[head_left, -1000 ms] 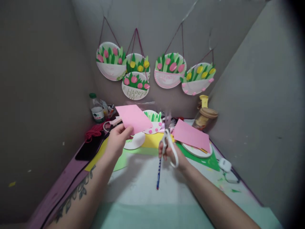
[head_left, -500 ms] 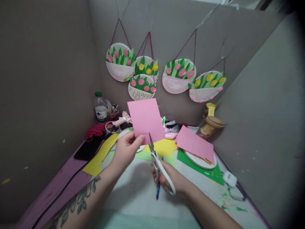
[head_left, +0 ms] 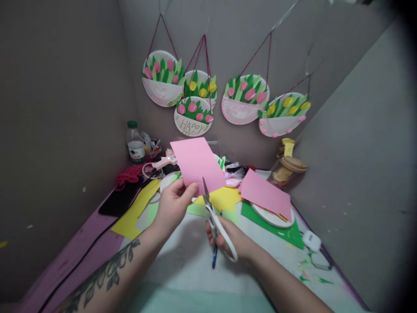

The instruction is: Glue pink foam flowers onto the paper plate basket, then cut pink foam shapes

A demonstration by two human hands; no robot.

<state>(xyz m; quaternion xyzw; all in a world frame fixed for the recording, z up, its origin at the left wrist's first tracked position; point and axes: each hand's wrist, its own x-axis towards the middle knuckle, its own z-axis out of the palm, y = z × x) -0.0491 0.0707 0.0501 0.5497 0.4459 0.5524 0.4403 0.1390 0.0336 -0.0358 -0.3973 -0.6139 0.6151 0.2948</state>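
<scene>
My left hand (head_left: 177, 200) pinches the lower left corner of a pink sheet of paper (head_left: 197, 163), thumb in front, and holds it up above the table. In my right hand (head_left: 224, 237) is a pair of white-handled scissors (head_left: 213, 219), the fingers wrapped around the handles. Their blades point upward and overlap the sheet's lower edge. Whether the blades are cutting into the paper I cannot tell. Behind the right hand a blue pencil (head_left: 214, 258) shows in part; whether it lies on the table or is held is unclear.
More pink paper (head_left: 265, 193) lies on a paper plate (head_left: 286, 224) and green paper (head_left: 270, 228) at right. Yellow paper (head_left: 138, 208) and a black phone (head_left: 119, 202) are at left. A bottle (head_left: 135, 145) stands behind. Decorated plates (head_left: 246, 113) hang on the wall.
The top of the pink sheet has tilted back and to the left. Both hands keep their grips, and the scissors stay at the sheet's lower edge. The camera view has shifted slightly.
</scene>
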